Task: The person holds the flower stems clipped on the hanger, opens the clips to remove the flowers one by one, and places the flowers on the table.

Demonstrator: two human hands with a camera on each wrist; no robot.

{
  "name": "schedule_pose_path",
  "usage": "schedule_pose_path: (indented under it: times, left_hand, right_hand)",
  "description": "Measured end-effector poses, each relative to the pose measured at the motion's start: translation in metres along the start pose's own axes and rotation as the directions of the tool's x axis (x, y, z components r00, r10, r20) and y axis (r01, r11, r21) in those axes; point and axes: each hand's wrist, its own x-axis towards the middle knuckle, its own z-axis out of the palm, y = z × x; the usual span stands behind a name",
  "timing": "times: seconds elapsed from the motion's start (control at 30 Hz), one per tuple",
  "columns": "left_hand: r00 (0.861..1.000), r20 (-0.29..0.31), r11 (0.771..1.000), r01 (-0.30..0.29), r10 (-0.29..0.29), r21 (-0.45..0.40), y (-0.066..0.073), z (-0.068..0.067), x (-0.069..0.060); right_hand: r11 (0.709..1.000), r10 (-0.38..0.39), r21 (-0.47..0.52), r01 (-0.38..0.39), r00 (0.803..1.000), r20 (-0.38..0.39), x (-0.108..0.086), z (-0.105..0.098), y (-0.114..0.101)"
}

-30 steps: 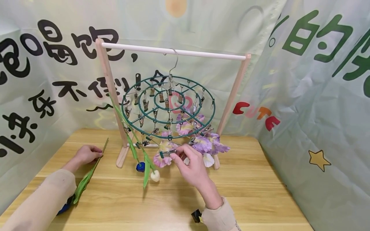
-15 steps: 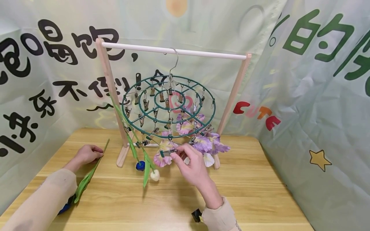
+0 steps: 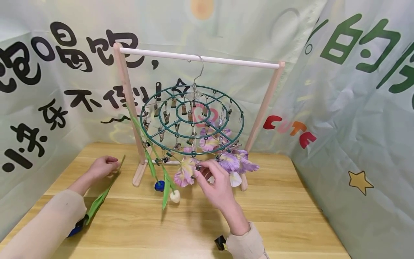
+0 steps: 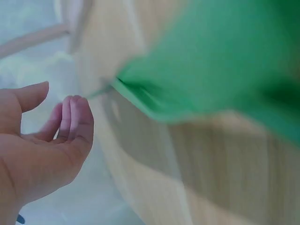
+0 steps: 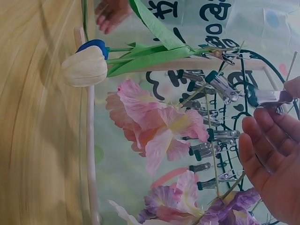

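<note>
My right hand (image 3: pixel 216 183) pinches a metal clip (image 5: pixel 269 97) between thumb and fingers, at the front of a round green hanger (image 3: pixel 168 153). On the left, my left hand (image 3: pixel 103 167) is beside the stem of a blue artificial tulip (image 3: pixel 97 207) lying on the table. Its thumb stands apart from the fingers in the left wrist view; whether the fingertips touch the stem I cannot tell. A white tulip (image 5: pixel 84 66) and another blue tulip (image 3: pixel 159 186) hang head down from the hanger. Pink and purple irises (image 3: pixel 185 172) hang from it too.
The hanger hooks over a white rail (image 3: pixel 200 58) on a wooden stand (image 3: pixel 127 93). Several other clips (image 3: pixel 166 117) dangle from its rings. A small black object (image 3: pixel 220 242) lies near my right sleeve. Printed cloth (image 3: pixel 352 129) encloses the wooden table (image 3: pixel 275 216).
My left hand has shifted slightly and its fingers have loosened at the tulip stem. The clip in my right hand has turned, so less of it shows. The head view has shifted a little.
</note>
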Motion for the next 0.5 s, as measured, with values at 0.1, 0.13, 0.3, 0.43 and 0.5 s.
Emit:
schedule_pose_path:
  times: [0.1,0.13,0.3,0.43,0.5]
  left_hand:
    - [0.999,-0.038,0.998,-0.021,0.019,-0.053,0.013,0.002,-0.006]
    - [0.998,-0.049,0.997,-0.031,0.028,-0.071,0.017,0.003,-0.008]
    - [0.989,-0.119,0.976,-0.107,0.085,-0.192,0.041,0.005,-0.02]
    - [0.976,-0.178,0.95,-0.17,0.125,-0.263,0.059,0.009,-0.029]
    - [0.97,-0.202,0.929,-0.195,0.135,-0.316,0.068,0.01,-0.035]
  right_hand:
    - [1.0,0.003,0.0,-0.003,1.0,-0.008,0.0,0.002,0.0]
    - [1.0,0.003,0.001,-0.003,1.0,-0.009,0.0,0.002,0.0]
    - [1.0,0.007,0.009,-0.006,1.0,-0.018,-0.001,0.004,0.0]
    - [1.0,-0.002,0.01,0.002,1.0,-0.03,-0.001,0.005,0.001]
    - [1.0,-0.007,0.011,0.007,0.999,-0.035,-0.001,0.006,0.001]
